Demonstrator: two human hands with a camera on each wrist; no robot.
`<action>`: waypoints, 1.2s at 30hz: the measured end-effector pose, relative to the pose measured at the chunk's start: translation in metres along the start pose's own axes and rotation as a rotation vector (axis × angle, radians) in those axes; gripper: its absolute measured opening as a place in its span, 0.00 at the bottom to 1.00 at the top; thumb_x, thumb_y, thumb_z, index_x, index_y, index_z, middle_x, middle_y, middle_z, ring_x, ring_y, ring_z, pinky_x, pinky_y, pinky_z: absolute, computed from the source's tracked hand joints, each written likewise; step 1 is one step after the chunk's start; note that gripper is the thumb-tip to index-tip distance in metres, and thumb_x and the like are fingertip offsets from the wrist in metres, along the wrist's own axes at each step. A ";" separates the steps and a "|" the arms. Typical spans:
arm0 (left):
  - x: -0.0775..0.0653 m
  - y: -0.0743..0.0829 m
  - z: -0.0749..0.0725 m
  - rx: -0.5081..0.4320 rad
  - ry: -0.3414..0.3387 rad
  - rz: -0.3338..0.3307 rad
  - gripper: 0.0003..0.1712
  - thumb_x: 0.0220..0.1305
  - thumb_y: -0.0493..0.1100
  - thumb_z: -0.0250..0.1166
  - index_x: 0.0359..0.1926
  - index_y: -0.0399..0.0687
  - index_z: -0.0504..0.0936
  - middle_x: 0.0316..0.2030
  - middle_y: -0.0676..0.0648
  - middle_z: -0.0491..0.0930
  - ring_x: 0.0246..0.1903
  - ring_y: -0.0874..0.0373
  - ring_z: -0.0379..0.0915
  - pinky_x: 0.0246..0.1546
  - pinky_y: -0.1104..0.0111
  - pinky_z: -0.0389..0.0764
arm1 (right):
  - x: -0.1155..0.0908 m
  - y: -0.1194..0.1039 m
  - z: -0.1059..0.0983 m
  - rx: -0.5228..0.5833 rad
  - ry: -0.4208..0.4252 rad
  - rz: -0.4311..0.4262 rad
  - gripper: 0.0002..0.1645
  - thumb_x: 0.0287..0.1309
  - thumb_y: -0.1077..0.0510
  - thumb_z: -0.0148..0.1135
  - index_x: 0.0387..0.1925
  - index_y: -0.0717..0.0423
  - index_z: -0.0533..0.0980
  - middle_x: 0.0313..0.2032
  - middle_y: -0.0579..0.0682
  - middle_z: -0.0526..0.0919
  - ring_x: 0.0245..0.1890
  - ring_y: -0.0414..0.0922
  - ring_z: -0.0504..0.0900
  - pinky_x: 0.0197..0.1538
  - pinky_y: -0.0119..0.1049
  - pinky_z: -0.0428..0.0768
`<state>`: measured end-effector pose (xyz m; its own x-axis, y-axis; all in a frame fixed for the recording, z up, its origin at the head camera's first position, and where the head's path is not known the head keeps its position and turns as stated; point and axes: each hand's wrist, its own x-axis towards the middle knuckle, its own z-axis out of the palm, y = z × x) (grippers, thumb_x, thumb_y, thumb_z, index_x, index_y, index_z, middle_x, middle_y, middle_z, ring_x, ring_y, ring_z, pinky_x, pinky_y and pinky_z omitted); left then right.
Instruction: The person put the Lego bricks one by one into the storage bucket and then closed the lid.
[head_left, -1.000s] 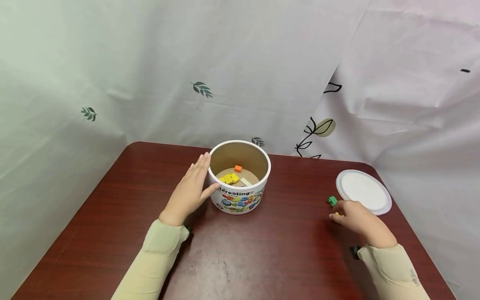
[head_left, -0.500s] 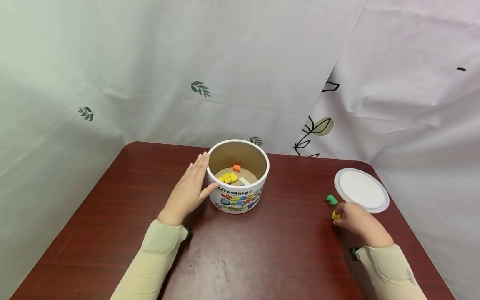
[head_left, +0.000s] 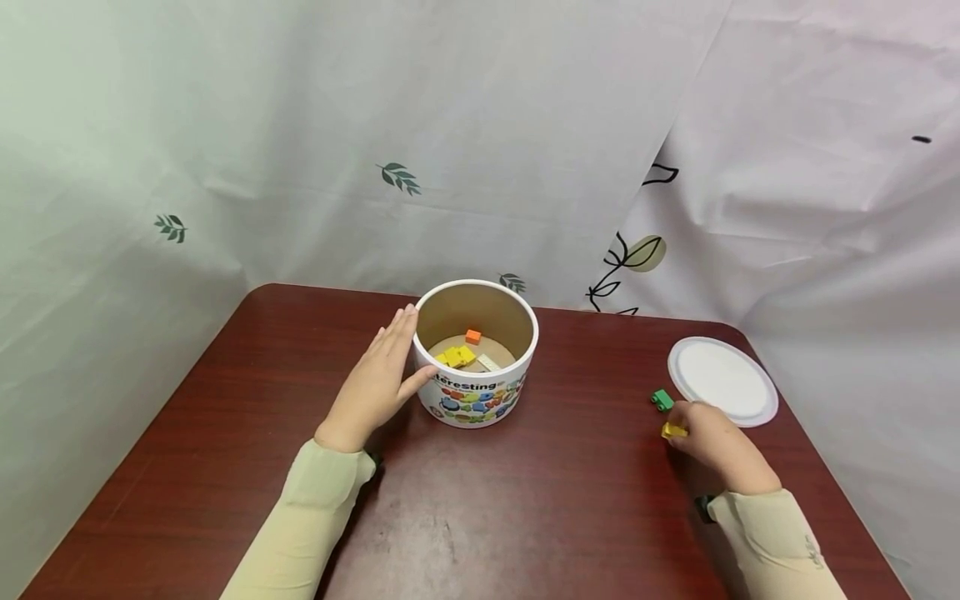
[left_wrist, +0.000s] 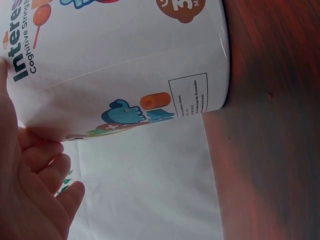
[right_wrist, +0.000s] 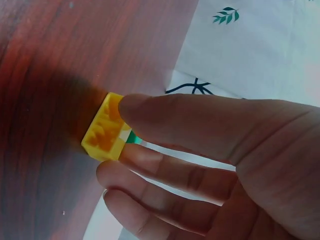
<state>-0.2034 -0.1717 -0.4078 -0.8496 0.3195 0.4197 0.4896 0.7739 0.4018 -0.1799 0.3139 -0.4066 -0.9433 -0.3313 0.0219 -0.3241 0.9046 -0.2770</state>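
Observation:
My left hand rests against the left side of a round white tub, fingers straight along its wall and thumb at the front rim. In the left wrist view the fingertips touch the printed wall. At the right of the table my right hand pinches a yellow toy brick between thumb and fingers. The right wrist view shows the hollow side of this yellow brick facing the camera. A green toy brick lies just beyond the right hand, partly hidden in the right wrist view.
Inside the tub are several yellow bricks, an orange brick and a white piece. A round white lid lies near the table's right edge. A pale curtain hangs behind the dark red table.
The right hand's fingers have shifted slightly and the yellow brick has turned a little in them, showing more than a second ago. The left hand keeps its place on the tub.

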 end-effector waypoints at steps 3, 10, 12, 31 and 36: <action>0.001 0.000 0.000 0.000 -0.005 -0.003 0.53 0.69 0.58 0.65 0.80 0.37 0.48 0.79 0.39 0.50 0.78 0.46 0.44 0.76 0.47 0.51 | 0.000 -0.001 0.001 0.003 0.010 0.015 0.11 0.45 0.72 0.71 0.27 0.61 0.76 0.23 0.46 0.77 0.24 0.43 0.74 0.31 0.43 0.77; 0.003 0.000 -0.001 0.002 -0.012 0.000 0.52 0.70 0.58 0.65 0.80 0.37 0.48 0.79 0.39 0.50 0.78 0.46 0.44 0.76 0.47 0.52 | 0.000 -0.002 0.006 0.003 0.046 0.038 0.13 0.44 0.72 0.72 0.28 0.60 0.75 0.22 0.46 0.76 0.24 0.43 0.73 0.30 0.42 0.76; 0.003 0.000 -0.001 0.001 -0.013 0.001 0.52 0.70 0.58 0.65 0.80 0.37 0.48 0.79 0.39 0.49 0.78 0.46 0.43 0.76 0.47 0.51 | 0.000 -0.002 0.007 -0.003 0.042 0.042 0.12 0.45 0.71 0.72 0.28 0.60 0.76 0.22 0.46 0.75 0.24 0.43 0.72 0.30 0.42 0.75; 0.001 0.000 -0.001 0.004 -0.012 -0.002 0.52 0.70 0.57 0.65 0.79 0.36 0.49 0.78 0.38 0.51 0.78 0.45 0.44 0.75 0.44 0.53 | 0.003 -0.007 0.010 0.048 -0.002 0.044 0.10 0.41 0.69 0.71 0.29 0.64 0.78 0.23 0.46 0.76 0.25 0.43 0.72 0.30 0.40 0.75; 0.001 0.001 -0.002 0.004 -0.011 -0.004 0.52 0.70 0.58 0.65 0.79 0.36 0.49 0.78 0.38 0.51 0.78 0.45 0.44 0.75 0.46 0.52 | 0.004 -0.009 0.012 0.049 0.001 0.034 0.10 0.40 0.69 0.71 0.27 0.61 0.77 0.21 0.44 0.73 0.24 0.42 0.70 0.29 0.38 0.72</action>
<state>-0.2035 -0.1717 -0.4059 -0.8538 0.3223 0.4088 0.4851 0.7774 0.4005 -0.1799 0.3015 -0.4153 -0.9537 -0.3006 0.0132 -0.2885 0.9009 -0.3243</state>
